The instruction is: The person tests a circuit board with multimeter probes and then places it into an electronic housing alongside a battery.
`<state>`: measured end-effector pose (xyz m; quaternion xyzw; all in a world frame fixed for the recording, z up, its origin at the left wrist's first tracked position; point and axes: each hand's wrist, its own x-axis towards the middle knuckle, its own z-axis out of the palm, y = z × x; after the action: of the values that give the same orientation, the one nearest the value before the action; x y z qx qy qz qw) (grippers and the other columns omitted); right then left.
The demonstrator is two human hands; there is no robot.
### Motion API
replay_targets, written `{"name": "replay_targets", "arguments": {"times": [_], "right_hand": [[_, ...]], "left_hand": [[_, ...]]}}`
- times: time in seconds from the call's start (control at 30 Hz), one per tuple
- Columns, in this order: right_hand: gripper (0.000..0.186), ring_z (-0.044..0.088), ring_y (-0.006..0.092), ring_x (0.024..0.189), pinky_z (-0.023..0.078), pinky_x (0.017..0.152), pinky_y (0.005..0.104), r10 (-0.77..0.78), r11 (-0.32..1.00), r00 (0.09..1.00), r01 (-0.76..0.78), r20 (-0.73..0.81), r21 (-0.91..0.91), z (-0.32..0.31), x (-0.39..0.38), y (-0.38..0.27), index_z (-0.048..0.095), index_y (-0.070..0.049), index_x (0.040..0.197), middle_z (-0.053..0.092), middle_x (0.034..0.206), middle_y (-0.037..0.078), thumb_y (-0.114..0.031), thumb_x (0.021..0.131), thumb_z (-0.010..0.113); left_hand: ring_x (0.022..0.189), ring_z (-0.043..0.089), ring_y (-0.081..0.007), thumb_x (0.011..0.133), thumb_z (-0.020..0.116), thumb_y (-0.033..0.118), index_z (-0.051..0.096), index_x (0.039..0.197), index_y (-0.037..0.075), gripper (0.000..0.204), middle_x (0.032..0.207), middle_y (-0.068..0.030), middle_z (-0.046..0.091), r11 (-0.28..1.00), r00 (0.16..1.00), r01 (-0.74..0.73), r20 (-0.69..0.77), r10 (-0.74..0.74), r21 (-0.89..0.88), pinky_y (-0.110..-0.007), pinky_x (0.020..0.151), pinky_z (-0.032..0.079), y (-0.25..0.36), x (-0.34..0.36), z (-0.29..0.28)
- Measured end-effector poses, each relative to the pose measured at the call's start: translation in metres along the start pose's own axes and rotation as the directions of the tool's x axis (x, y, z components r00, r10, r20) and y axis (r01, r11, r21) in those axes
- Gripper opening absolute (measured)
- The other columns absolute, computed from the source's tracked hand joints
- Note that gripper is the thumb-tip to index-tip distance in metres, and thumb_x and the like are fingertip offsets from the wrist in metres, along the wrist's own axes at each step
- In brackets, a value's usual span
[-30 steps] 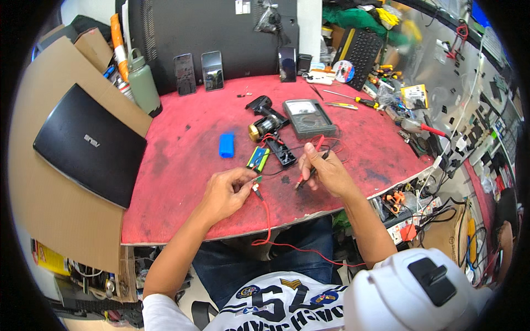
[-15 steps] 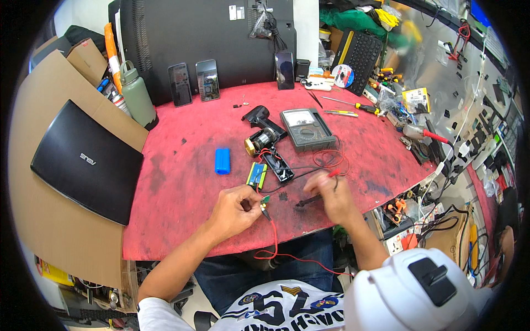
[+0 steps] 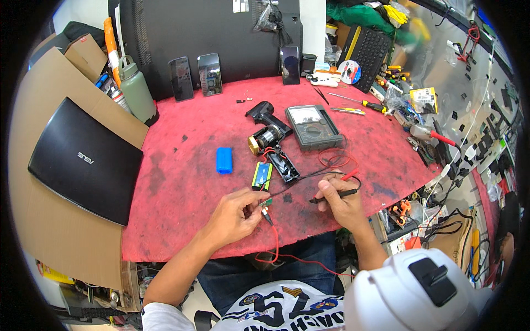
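My left hand [image 3: 236, 218] pinches a small green circuit board [image 3: 268, 203] above the near part of the red mat. A red cable [image 3: 277, 238] is plugged into the board's lower end. To the right, my right hand [image 3: 343, 207] holds a black test probe [image 3: 346, 193] and a red test probe [image 3: 351, 173] together, the black tip pointing left toward the board but apart from it. Beyond the board lies a yellow-green battery pack [image 3: 261, 176], next to an opened black handheld tool [image 3: 265, 115] with its gold-ended motor [image 3: 265, 138] exposed. An analog multimeter [image 3: 313, 131] lies behind my right hand.
A blue cylinder pack [image 3: 224, 160] lies left of the battery. Tweezers [image 3: 321, 96], a screwdriver [image 3: 359, 102] and a cutter knife [image 3: 348, 111] lie at the back right. A black laptop [image 3: 83, 160] leans at left beside a green bottle [image 3: 137, 91]. Three phones stand behind.
My right hand has turned, and the probes now lie sideways in its fingers, black tip leftward. The left hand keeps its pinch on the circuit board. The view has shifted slightly.
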<state>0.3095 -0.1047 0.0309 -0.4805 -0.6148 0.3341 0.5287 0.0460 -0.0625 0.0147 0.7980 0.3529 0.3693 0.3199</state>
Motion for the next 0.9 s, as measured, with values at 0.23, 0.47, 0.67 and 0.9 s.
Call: {"name": "replay_targets", "arguments": {"times": [0.23,0.47,0.67,0.9], "right_hand": [[0.015,0.057,0.0106,0.076,0.045,0.066,0.0264,-0.011,0.994,0.971,0.037,0.237,-0.105,-0.005,-0.001,0.019,0.058,-0.002,0.078,0.058,0.085,0.003,0.002,0.087,0.07],[0.019,0.063,0.0125,0.085,0.051,0.076,0.0259,-0.049,0.968,0.952,-0.03,0.301,0.25,-0.005,-0.008,0.011,0.062,-0.003,0.086,0.06,0.106,0.007,0.006,0.079,0.077],[0.019,0.066,0.018,0.086,0.054,0.081,0.0322,-0.316,0.944,0.943,0.323,0.099,-0.061,0.05,-0.018,0.012,0.065,-0.002,0.086,0.064,0.11,0.015,0.005,0.072,0.076],[0.019,0.067,0.0205,0.085,0.054,0.071,0.0296,-0.469,0.864,0.883,0.463,0.015,-0.2,0.066,-0.017,0.012,0.065,-0.002,0.083,0.067,0.102,0.014,0.003,0.069,0.077]], "left_hand": [[0.062,0.059,-0.0186,0.085,0.064,-0.001,0.071,0.113,0.002,0.029,0.078,-0.0114,0.059,0.997,0.997,-0.062,0.038,0.061,0.043,-0.033,0.057,0.046,-0.007,0.0,0.001],[0.072,0.061,-0.0257,0.087,0.065,0.001,0.069,0.117,0.002,0.03,0.083,-0.0132,0.06,0.993,0.989,-0.106,0.11,0.1,0.049,-0.036,0.068,0.049,-0.014,0.001,-0.005],[0.077,0.063,-0.0233,0.089,0.066,0.0,0.068,0.12,0.002,0.032,0.088,-0.0134,0.063,0.998,0.985,-0.055,0.167,0.052,0.013,-0.036,0.07,0.05,-0.011,0.003,-0.011],[0.073,0.061,-0.0159,0.088,0.068,0.0,0.068,0.121,0.004,0.034,0.086,-0.0097,0.067,0.999,0.987,0.007,0.163,0.0,-0.046,-0.031,0.067,0.049,-0.014,0.002,-0.007]]}}
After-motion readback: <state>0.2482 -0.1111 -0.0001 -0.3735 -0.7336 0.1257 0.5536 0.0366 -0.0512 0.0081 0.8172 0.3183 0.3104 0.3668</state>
